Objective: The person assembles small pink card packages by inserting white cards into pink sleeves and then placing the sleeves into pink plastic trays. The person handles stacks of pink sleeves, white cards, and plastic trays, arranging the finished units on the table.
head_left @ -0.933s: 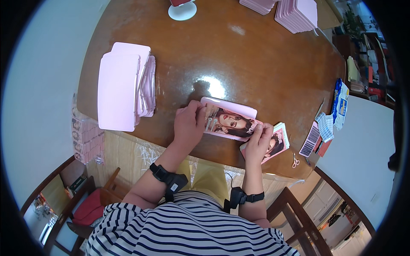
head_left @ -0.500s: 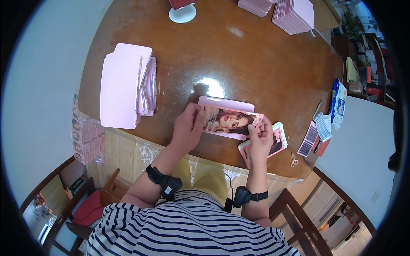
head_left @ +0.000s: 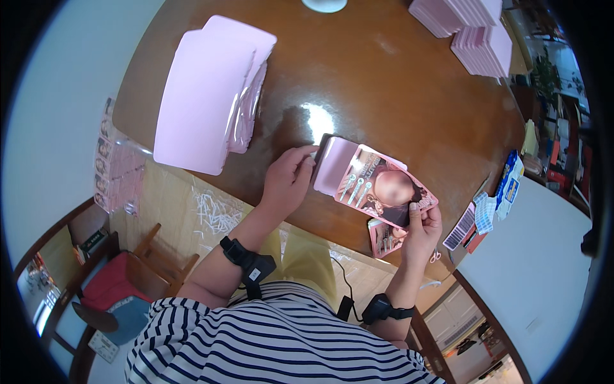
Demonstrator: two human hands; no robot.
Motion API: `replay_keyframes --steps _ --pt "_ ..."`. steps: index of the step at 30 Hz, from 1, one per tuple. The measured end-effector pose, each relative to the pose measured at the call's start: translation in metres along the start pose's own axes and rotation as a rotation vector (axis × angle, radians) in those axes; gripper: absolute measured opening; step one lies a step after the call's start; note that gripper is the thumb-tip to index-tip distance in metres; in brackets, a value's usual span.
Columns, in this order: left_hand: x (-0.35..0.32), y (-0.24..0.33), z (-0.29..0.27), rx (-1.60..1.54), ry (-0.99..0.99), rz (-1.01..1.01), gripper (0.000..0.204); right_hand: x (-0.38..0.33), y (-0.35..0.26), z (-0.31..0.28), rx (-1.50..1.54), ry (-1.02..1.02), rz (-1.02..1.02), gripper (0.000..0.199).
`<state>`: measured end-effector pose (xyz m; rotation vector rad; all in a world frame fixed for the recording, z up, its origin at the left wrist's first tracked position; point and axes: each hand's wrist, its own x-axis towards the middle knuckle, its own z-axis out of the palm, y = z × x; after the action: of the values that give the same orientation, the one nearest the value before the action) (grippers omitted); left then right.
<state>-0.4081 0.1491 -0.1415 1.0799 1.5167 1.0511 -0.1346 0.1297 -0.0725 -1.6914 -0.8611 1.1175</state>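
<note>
My right hand [head_left: 423,232] pinches the lower right corner of a glossy printed card [head_left: 364,192] with a portrait and pink border. The card lies tilted over a pale pink flat piece [head_left: 335,165], whose left end and a strip of upper edge show. Beside that left end is my left hand [head_left: 291,179], thumb and fingers pressed together; a small light sliver shows at the fingertips, too small to name. More printed cards [head_left: 385,239] lie under the right-hand side of the held card, near the table's front edge, partly covered.
A stack of pale pink pieces in clear film [head_left: 208,96] stands at the left of the brown table [head_left: 377,83]. More pink stacks [head_left: 483,48] are at the back right. Scissors [head_left: 435,256], a barcode sheet [head_left: 459,226] and a blue-and-white packet [head_left: 509,176] lie to the right.
My left hand has let go of the card and sits left of the pink piece. The right hand has moved right and slightly down, tilting the card. The view has shifted.
</note>
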Motion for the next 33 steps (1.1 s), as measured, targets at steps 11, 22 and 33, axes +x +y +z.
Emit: replay_keyframes --steps 11,22,33 --pt "-0.002 -0.003 0.004 0.016 0.004 -0.028 0.023 0.015 0.017 0.025 -0.140 -0.097 -0.021 0.017" --pt "-0.002 -0.004 0.008 0.092 0.013 0.029 0.022 0.016 0.024 0.020 -0.119 -0.112 0.007 0.017" --pt "-0.002 -0.002 0.008 0.097 0.014 0.003 0.023 0.017 0.027 0.022 -0.126 -0.120 0.034 0.020"
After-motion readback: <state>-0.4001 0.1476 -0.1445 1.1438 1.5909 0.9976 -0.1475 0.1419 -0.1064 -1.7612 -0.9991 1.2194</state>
